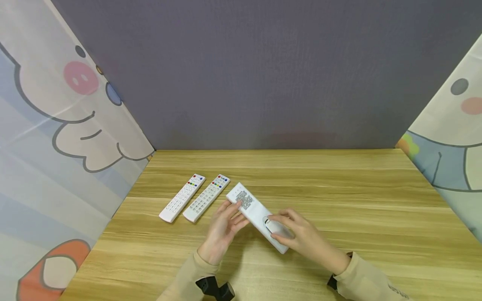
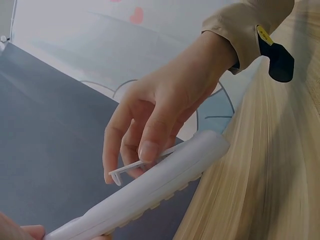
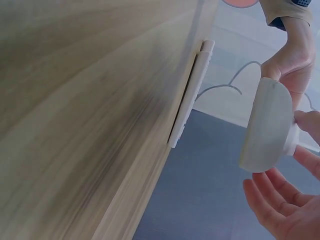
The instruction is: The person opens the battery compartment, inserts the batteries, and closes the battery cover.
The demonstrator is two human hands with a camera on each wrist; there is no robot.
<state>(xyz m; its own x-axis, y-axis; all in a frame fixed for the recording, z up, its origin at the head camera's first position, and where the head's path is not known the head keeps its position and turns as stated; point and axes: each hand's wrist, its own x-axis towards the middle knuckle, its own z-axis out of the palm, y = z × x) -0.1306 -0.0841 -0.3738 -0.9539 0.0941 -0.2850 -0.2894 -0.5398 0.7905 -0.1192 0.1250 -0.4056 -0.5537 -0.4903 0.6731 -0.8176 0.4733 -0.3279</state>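
Observation:
Back side up, a white remote control (image 1: 257,214) with a grey printed label lies in my left hand (image 1: 223,228). The left thumb presses its label end, and the fingers support it from below. My right hand (image 1: 304,235) pinches the white battery cover (image 1: 278,228) at the other end between thumb and fingers. In the left wrist view, the cover (image 2: 131,166) is tilted up, its clip end raised off the remote's back (image 2: 155,192). Raised buttons show along the remote's underside there. The right wrist view shows the remote's rounded end (image 3: 267,130) held above the table.
Two more white remotes, one (image 1: 182,198) left of the other (image 1: 206,198), lie buttons up on the wooden table (image 1: 339,184), left of my hands. A grey panel (image 1: 278,83) rises behind the table. Cartoon-printed curtains (image 1: 34,175) hang at both sides.

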